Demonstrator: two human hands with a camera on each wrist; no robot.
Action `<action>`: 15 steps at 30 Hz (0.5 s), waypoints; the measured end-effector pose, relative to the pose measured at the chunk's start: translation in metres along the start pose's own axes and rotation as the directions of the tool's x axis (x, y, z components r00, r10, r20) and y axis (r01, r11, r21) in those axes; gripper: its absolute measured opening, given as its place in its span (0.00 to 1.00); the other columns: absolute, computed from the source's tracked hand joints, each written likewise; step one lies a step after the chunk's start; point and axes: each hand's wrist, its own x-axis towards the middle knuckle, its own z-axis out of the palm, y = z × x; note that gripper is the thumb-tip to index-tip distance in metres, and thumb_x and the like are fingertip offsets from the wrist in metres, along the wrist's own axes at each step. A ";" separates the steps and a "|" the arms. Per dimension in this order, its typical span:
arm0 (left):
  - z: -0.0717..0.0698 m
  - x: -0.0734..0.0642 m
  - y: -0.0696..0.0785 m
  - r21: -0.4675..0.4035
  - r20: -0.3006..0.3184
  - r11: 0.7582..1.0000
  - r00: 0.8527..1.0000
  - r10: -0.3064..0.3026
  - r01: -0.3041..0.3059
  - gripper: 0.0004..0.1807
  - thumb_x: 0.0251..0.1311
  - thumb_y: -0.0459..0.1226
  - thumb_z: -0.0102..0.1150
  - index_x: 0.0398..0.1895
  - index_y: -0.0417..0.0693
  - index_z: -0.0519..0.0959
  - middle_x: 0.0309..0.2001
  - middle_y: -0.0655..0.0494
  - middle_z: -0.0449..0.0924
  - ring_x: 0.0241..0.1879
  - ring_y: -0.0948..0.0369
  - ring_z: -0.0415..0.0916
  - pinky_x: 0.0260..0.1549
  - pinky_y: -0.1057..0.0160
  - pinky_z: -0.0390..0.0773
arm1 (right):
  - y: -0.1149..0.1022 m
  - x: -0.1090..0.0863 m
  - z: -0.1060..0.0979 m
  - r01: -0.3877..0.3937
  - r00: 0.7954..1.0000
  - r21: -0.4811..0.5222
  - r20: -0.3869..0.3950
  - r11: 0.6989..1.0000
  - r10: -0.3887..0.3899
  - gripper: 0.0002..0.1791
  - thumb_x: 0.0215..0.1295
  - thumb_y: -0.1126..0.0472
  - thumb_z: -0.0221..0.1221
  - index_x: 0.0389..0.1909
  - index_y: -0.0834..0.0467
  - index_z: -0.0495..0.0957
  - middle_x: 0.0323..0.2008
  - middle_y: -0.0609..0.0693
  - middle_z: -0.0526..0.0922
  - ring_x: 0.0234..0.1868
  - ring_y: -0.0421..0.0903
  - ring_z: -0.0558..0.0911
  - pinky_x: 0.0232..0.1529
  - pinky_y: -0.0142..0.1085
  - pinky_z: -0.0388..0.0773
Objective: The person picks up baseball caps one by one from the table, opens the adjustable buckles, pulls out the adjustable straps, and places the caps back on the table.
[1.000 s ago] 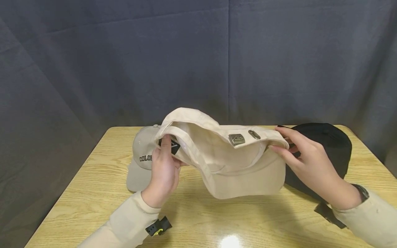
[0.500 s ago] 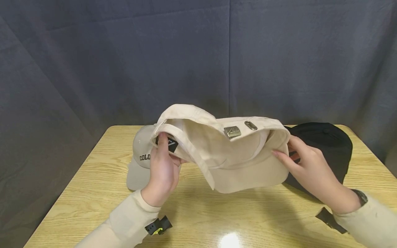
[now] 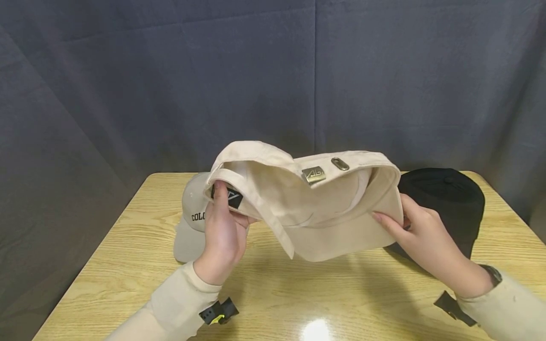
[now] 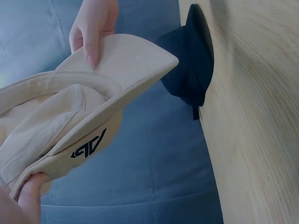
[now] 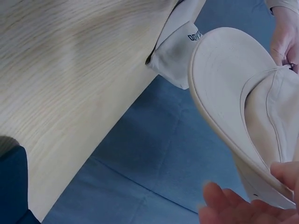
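A cream baseball cap (image 3: 328, 237) is held above the table, its hollow inside and metal strap buckle (image 3: 314, 175) turned toward me. My left hand (image 3: 223, 237) grips the cap's back edge, thumb over a black label (image 3: 233, 198) inside. The loose strap end hangs down beside that hand. On the other side, my right hand (image 3: 428, 239) pinches the brim's edge between thumb and fingers. A dark logo (image 4: 88, 145) on the cap's outside shows in the left wrist view.
Behind my left hand a grey-beige cap (image 3: 192, 237) with dark lettering sits on the wooden table (image 3: 128, 265). A black cap (image 3: 452, 203) lies behind my right hand. A dark cloth curtain (image 3: 273, 85) hangs past the table's far edge.
The cream cap has tilted, its right side and buckle rising slightly and shifting left. My right hand has slid from the cap's back edge down to the brim. The left hand keeps its grip.
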 end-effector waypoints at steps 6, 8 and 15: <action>0.001 -0.001 0.001 -0.017 0.000 1.000 1.000 0.001 -0.001 0.26 0.75 0.53 0.23 0.57 0.46 0.65 0.45 0.52 0.76 0.43 0.58 0.81 0.31 0.58 0.83 | 0.001 -0.003 0.002 -0.019 1.000 0.031 0.019 0.999 0.018 0.16 0.54 0.71 0.69 0.42 0.64 0.77 0.33 0.57 0.84 0.30 0.45 0.83 0.24 0.23 0.75; 0.001 -0.001 0.001 -0.030 -0.007 1.000 1.000 0.003 -0.003 0.26 0.75 0.53 0.23 0.57 0.46 0.65 0.45 0.52 0.76 0.43 0.58 0.81 0.32 0.58 0.83 | 0.002 -0.004 0.003 -0.028 0.999 0.035 0.021 0.999 0.027 0.15 0.54 0.70 0.69 0.42 0.63 0.77 0.33 0.57 0.85 0.31 0.44 0.83 0.25 0.23 0.74; 0.002 -0.001 0.001 -0.046 -0.011 0.999 1.000 0.011 -0.012 0.26 0.75 0.53 0.24 0.57 0.46 0.66 0.45 0.52 0.77 0.44 0.58 0.81 0.33 0.58 0.83 | 0.005 -0.007 0.004 -0.055 0.998 0.075 0.036 0.996 0.052 0.14 0.55 0.70 0.68 0.41 0.64 0.77 0.34 0.58 0.85 0.32 0.35 0.81 0.25 0.22 0.74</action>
